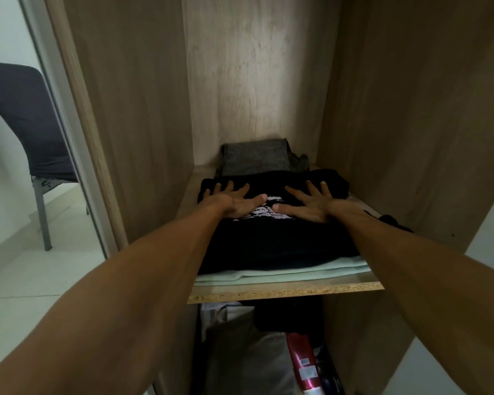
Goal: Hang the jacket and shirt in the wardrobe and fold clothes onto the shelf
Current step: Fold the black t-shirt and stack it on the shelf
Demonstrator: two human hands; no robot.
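Note:
A folded black T-shirt with a white print [271, 243] lies on the wooden wardrobe shelf [285, 292], on top of a folded pale green garment [283, 273]. My left hand [234, 199] and my right hand [311, 202] both press flat on the black shirt with fingers spread, thumbs pointing toward each other over the print. Behind the black shirt a folded grey garment [255, 159] lies at the back of the shelf.
The wardrobe side walls [143, 124] close in on both sides of the shelf. Below the shelf are light clothes [240, 337] and a red bottle [303, 363]. A dark chair [26, 118] stands on the white floor at the left.

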